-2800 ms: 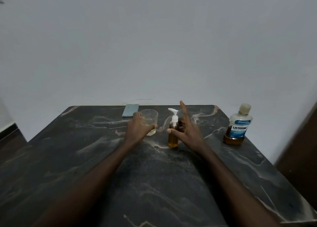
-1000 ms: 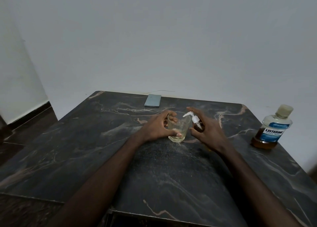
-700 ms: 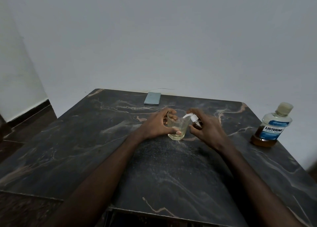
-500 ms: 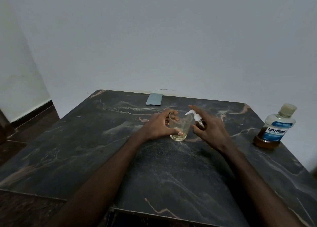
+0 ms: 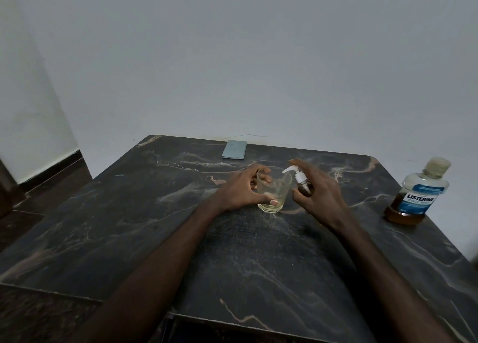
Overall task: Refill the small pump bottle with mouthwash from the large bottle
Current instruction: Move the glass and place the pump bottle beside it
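Observation:
A small pump bottle [image 5: 302, 184] with a white pump head and amber liquid is tilted left, its nozzle over the rim of a clear glass [image 5: 274, 195]. My right hand [image 5: 316, 192] wraps around the bottle, index finger resting on the pump top. My left hand [image 5: 241, 190] grips the glass, which stands on the dark marble table [image 5: 155, 213] and holds a little pale liquid. The large mouthwash bottle [image 5: 416, 195], capped, with a blue label and amber liquid low in it, stands apart at the table's right edge.
A pale blue phone [image 5: 234, 149] lies flat at the table's far edge, with a thin cable behind it against the white wall. The table's front edge is close below my forearms. Dark floor shows to the left.
The pump bottle went from upright to tilted over the glass, and both were drawn nearer. In the last second my right index finger pressed down on the pump and rose again.

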### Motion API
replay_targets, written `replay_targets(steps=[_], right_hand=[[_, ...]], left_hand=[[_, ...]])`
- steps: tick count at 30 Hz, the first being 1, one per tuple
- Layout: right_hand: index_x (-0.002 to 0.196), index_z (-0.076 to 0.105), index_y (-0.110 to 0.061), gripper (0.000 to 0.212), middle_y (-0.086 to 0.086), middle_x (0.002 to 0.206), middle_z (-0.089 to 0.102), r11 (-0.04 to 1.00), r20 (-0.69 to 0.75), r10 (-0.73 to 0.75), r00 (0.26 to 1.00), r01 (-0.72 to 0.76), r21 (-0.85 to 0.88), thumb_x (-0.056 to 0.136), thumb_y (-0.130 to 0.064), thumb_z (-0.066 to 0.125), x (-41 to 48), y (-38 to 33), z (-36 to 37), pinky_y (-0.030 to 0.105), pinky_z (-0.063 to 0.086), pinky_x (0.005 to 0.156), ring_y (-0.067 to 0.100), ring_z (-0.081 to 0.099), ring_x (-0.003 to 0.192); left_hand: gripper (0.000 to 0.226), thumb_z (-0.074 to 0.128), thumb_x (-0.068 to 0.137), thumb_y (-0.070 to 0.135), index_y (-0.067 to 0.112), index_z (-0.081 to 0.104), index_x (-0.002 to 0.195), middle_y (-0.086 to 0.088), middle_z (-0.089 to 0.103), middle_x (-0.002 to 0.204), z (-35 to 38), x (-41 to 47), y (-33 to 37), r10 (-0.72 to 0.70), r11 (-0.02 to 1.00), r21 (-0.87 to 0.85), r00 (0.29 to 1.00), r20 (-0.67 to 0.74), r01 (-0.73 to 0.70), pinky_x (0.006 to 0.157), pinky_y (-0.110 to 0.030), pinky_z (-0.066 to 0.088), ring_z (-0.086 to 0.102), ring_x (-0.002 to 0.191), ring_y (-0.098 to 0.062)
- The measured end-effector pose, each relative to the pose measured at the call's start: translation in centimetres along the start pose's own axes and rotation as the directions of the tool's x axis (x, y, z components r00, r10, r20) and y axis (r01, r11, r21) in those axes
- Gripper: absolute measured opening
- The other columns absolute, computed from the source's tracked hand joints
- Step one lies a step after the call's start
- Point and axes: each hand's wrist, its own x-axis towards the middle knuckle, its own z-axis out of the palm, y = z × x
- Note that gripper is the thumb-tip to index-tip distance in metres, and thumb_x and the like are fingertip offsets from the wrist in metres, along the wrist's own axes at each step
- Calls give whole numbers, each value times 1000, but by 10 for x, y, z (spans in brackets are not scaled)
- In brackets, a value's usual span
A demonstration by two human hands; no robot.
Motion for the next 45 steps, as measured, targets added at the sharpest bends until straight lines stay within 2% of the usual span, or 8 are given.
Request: replay_targets(steps=[3,8,15,19,24,32,38,45], right_hand=[[134,58,-23,56,-8,119,58,1000,-4,-21,1000,21,-22,82,-10,76,0,0,0,25,47,82,15,58,98],[145,52,-28,68,-11,122,53,1000,35,5,999,-5,-2,84,-14,77,-1,1,2,5,32,87,8,51,105],[132,57,-24,56,-6,119,58,999,-34,-30,999,30,-21,82,-9,77,-2,-1,4,35,51,83,12,55,99],[152,46,-31,75,-6,126,59,999,-66,31,997,-29,36,85,-14,76,-1,-2,1,6,37,87,1,49,99],[151,46,-24,69,-10,109,56,970,-113,132,985,-105,219,91,-15,78,-2,-2,5,6,40,75,-8,53,86],[120,58,-39,66,2,109,63,862,4,249,969,-223,454,67,-74,78,-4,11,16,44,59,85,23,65,101],[118,61,-33,52,-1,106,51,896,-21,220,975,-193,401,72,-46,82,0,15,14,10,43,79,-5,52,95],[111,58,-41,49,-4,108,56,862,0,239,971,-212,461,69,-46,82,2,17,12,8,48,79,-5,56,97]], left_hand=[[83,94,73,38,21,51,143,6,67,132,0,0,0,5,1000,9,1000,1,-5,107,-38,55,65,121,-13],[85,94,73,37,20,51,144,2,67,135,0,0,0,10,1000,-4,1000,-2,-10,106,-36,55,66,122,-15],[85,94,73,37,20,50,144,2,66,135,0,1,-1,10,1000,-13,1000,5,-10,107,-38,55,65,123,-16],[85,94,73,38,21,50,144,4,66,135,1,0,-2,0,1000,-23,1000,6,0,106,-35,55,65,122,-14],[89,94,72,42,23,51,147,1,60,144,1,1,-3,-10,1000,-7,999,-42,9,102,-33,57,62,124,-13],[75,88,77,43,13,59,139,-3,59,129,15,32,-16,-143,983,53,914,-379,176,95,-33,55,61,112,-18],[59,91,75,37,8,66,120,-8,68,119,17,99,-30,-215,964,38,852,-476,265,84,-30,47,62,110,-25],[53,88,81,34,6,68,121,-12,73,124,8,170,-52,-233,962,21,855,-464,274,93,-36,51,65,116,-30]])
